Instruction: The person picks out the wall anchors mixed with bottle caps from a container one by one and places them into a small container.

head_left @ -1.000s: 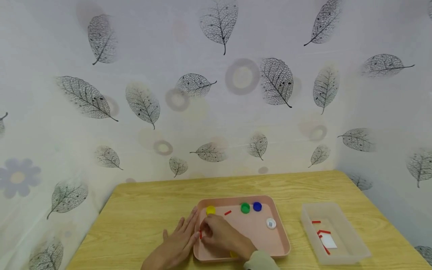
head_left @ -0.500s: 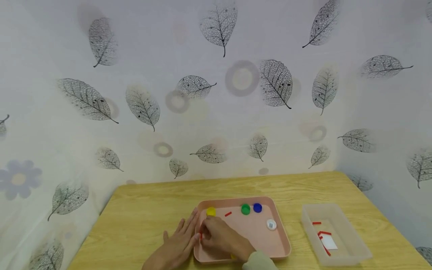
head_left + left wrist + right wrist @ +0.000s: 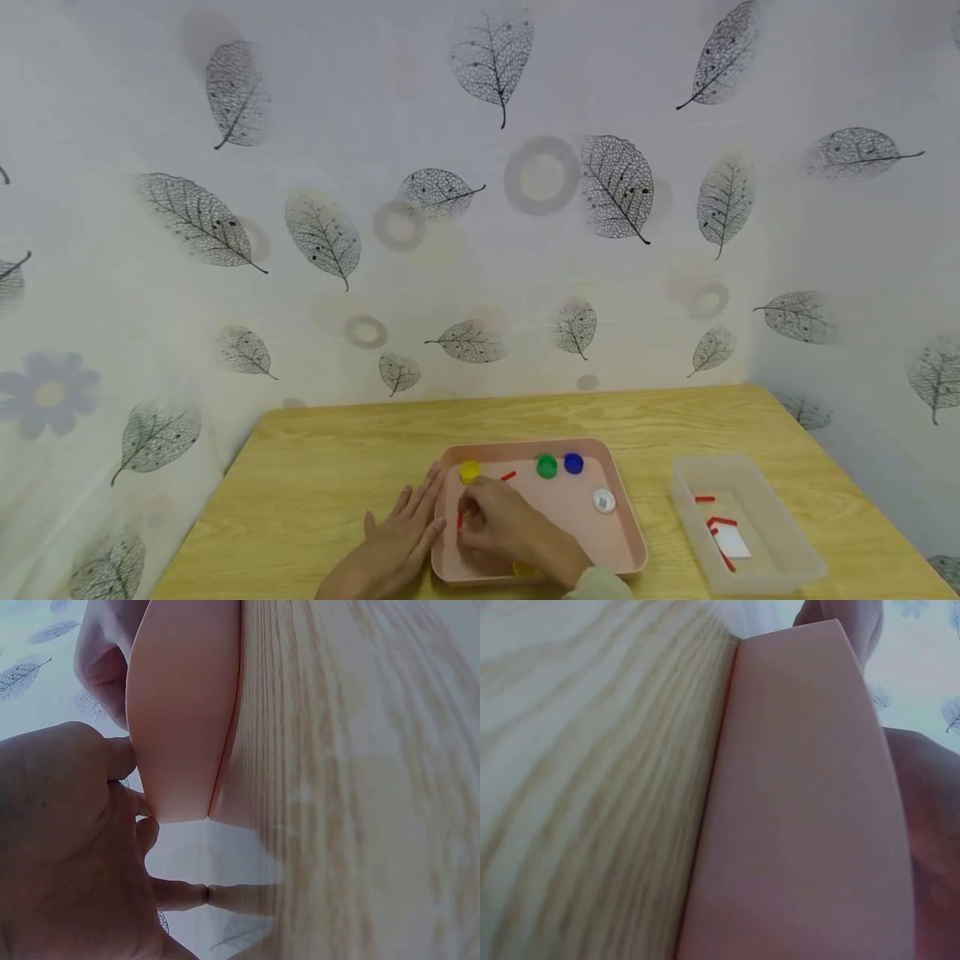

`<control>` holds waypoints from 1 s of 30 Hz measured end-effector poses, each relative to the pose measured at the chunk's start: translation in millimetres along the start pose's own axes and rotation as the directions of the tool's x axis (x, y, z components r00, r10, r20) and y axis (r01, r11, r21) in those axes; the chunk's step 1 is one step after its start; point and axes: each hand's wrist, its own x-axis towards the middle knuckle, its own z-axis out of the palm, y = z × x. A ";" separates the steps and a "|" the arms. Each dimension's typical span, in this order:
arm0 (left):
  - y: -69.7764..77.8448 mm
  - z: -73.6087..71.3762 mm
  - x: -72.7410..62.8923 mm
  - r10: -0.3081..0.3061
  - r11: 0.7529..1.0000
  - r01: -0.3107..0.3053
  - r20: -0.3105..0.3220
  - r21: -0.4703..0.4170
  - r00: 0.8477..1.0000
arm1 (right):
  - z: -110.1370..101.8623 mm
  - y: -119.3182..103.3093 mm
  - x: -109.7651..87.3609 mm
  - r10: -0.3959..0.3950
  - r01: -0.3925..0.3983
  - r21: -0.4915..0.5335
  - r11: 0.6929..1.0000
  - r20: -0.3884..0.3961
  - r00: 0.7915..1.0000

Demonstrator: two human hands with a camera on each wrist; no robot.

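Note:
A pink tray (image 3: 558, 521) lies on the table. My left hand (image 3: 390, 546) rests along its left side with the fingers straight and spread. Inside the tray, near that side, my right hand (image 3: 504, 525) pinches a small red stick (image 3: 460, 518) between curled fingers. Another red stick (image 3: 508, 476) lies farther back. Round caps stand around it: yellow (image 3: 470, 472), green (image 3: 547, 467), blue (image 3: 573, 463) and white (image 3: 603, 501). A second yellow piece (image 3: 523, 568) is partly hidden under the right wrist. The right wrist view shows mostly the tray's outer wall (image 3: 795, 787).
To the right of the tray stands a translucent box (image 3: 798, 550) holding several red sticks (image 3: 722, 522) and a white square piece (image 3: 731, 540). A wooden table (image 3: 330, 450) supports everything. A leaf-patterned wall covering (image 3: 480, 250) rises behind and at both sides.
My right hand has shifted slightly right with the red stick, away from the tray's left wall. The left hand stays where it was.

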 end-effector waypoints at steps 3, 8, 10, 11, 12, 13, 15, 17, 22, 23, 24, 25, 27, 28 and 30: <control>0.4 0.2 0.2 -0.002 1.000 0.002 -0.005 0.006 1.000 | -3.9 1.0 -5.1 -0.002 0.002 0.010 1.000 -0.010 1.000; 0.4 0.7 0.6 -0.009 1.000 0.009 0.004 0.005 1.000 | -12.4 2.2 -15.6 0.018 -0.017 0.046 0.999 -0.024 1.000; 0.3 1.0 0.8 -0.008 1.000 0.008 0.007 0.002 1.000 | -16.5 2.9 -21.0 0.021 -0.019 0.059 0.998 -0.035 0.999; 0.2 1.2 0.8 -0.008 1.000 0.008 0.008 0.002 1.000 | -18.5 3.5 -23.9 0.017 -0.015 0.057 0.998 -0.044 0.999; 0.2 1.3 0.8 -0.007 1.000 0.007 0.008 -0.001 1.000 | -20.5 4.0 -26.7 0.012 -0.009 0.057 0.998 -0.053 0.999; -0.1 1.3 0.7 -0.006 1.000 0.006 0.007 -0.002 1.000 | -22.2 4.5 -29.3 0.007 -0.003 0.057 0.998 -0.063 0.998; -0.6 1.0 0.4 -0.007 1.000 0.007 0.009 -0.004 1.000 | -25.2 6.1 -34.7 -0.014 0.019 0.046 0.999 -0.087 0.996; -0.6 0.8 0.5 -0.011 1.000 0.011 0.013 -0.010 1.000 | -28.4 8.6 -40.6 -0.038 0.043 0.041 0.998 -0.113 0.993; -1.0 0.7 1.3 -0.022 1.000 0.022 0.020 -0.017 1.000 | -37.2 15.2 -55.5 -0.095 0.108 0.056 0.993 -0.198 0.976; -1.1 0.9 1.6 -0.024 1.000 0.024 0.021 -0.014 1.000 | -38.9 16.7 -58.1 -0.124 0.137 0.047 0.989 -0.223 0.967; -1.4 1.2 1.9 -0.024 1.000 0.025 0.021 -0.011 0.999 | -40.8 18.3 -60.5 -0.164 0.176 0.027 0.984 -0.252 0.954; -1.8 1.6 2.2 -0.026 1.000 0.027 0.021 -0.009 0.999 | -42.4 20.0 -62.6 -0.202 0.211 0.003 0.977 -0.279 0.939; -2.2 2.0 2.5 -0.030 1.000 0.031 0.023 -0.006 0.999 | -46.0 23.2 -66.2 -0.290 0.287 -0.057 0.956 -0.327 0.900; -2.5 2.1 2.6 -0.032 0.999 0.032 0.023 -0.003 0.999 | -47.8 24.7 -67.8 -0.316 0.308 -0.078 0.948 -0.343 0.885; -2.6 1.8 2.4 -0.031 1.000 0.031 0.022 -0.005 0.999 | -51.8 27.1 -71.3 -0.348 0.332 -0.106 0.937 -0.363 0.864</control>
